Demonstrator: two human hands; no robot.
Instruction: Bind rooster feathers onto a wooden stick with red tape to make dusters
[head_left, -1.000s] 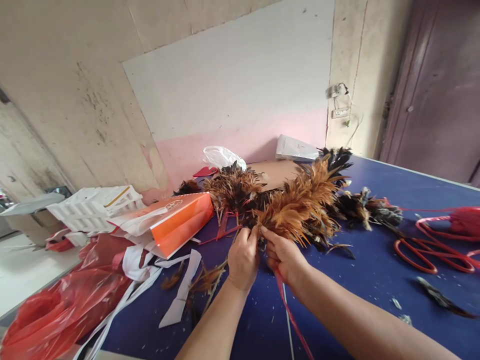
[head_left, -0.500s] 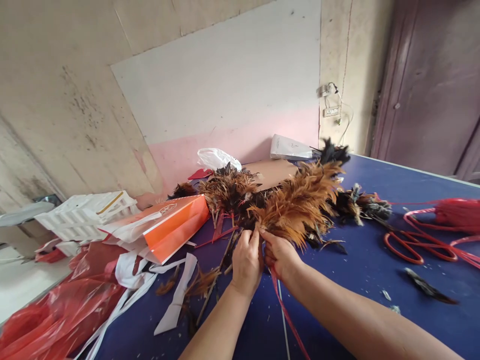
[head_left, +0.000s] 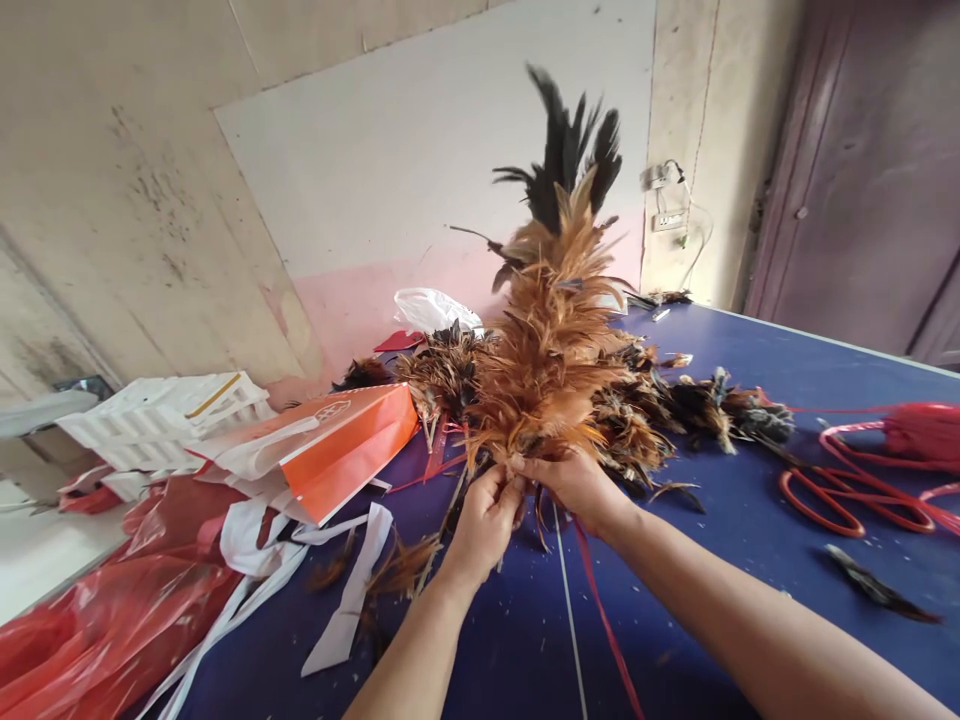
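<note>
Brown feathers [head_left: 544,350] in 2 hands [head_left: 484,515] [head_left: 583,488]

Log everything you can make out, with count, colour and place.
Feather bundle: one, brown with black top, centre, upright
Other feathers: many, brown and black, mostly behind it
Ribbon: one, red, front centre
Twine roll: one, red, far right
Loops: two, orange-red, right
Printed bag: one, orange and white, left
Paper strip: one, white, front left
Plastic bag: one, red, lower left
Clear bag: one, whitish, back
Slatted containers: count unclear, white, left
Table: one, blue, underneath
Wall panel: one, white and pink, back
Power fittings: two, whitish, wall
Door: one, purplish, right
Left hand: one, bare, at bundle's base
Right hand: one, bare, same place
</note>
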